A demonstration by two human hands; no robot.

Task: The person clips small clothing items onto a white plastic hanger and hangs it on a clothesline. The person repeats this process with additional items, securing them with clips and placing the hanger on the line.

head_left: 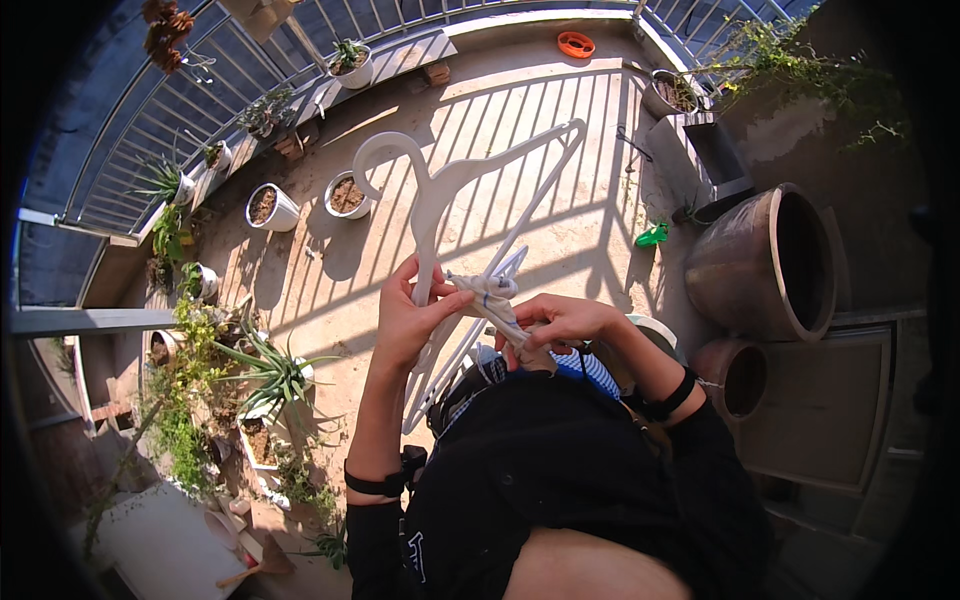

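A white plastic clothes hanger (455, 185) is held up in front of me, hook toward the far left. My left hand (410, 318) grips its neck below the hook. My right hand (560, 322) pinches a twisted strip of pale cloth (493, 298) that is wound around the hanger's lower bar. A bundle of blue-and-white striped cloth (592, 372) lies against my dark top just under the right hand. Both wrists carry black bands.
A sunlit balcony floor lies below, striped by railing shadows. Potted plants (270, 207) line the left railing, and a spiky plant (270, 375) stands near my left arm. Large brown clay jars (765, 265) stand on the right, beside a small green object (652, 236).
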